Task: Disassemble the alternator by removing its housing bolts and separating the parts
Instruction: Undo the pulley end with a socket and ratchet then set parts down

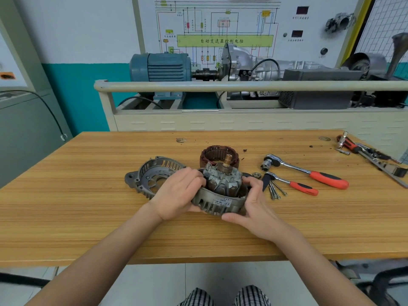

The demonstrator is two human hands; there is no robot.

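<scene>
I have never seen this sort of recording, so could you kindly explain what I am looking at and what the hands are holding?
This is one view from a camera worn on a person's head, looking down at their own two hands. The left hand and right hand each grip the housing, with the rotor sitting in it. On the table lie the cover, the stator, two ratchets, loose bolts and a nut.

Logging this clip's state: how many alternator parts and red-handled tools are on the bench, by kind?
Housing halves: 2, one loose, one held with the rotor
Stator: 1
Rotor: 1
Red-handled ratchets: 2
Red-handled screwdriver: 1
Total: 7
</scene>
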